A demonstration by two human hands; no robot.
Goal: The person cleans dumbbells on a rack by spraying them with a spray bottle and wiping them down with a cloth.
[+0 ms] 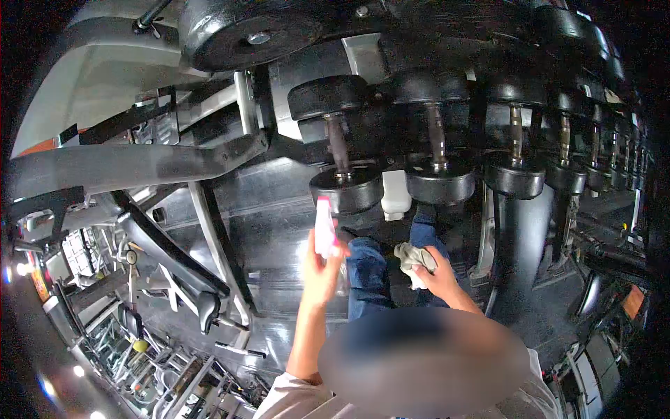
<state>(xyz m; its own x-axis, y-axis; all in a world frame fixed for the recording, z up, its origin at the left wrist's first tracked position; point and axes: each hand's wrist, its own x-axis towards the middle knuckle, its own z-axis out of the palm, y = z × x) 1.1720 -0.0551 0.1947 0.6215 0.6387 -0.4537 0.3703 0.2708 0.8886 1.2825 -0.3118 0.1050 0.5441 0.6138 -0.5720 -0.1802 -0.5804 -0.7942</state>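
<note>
My left hand is wrapped round a white and pink bottle, held upright just in front of the nearest dumbbell at the left end of the rack. My right hand grips a crumpled light grey cloth over my knee, below a second dumbbell. Neither hand visibly grips a dumbbell. Both forearms reach forward from my body, on either side of my jeans-covered legs.
More dumbbells line the rack towards the right. Large black weights are above at the top left. A grey metal frame and a padded bench stand left. Other gym machines fill the lower left.
</note>
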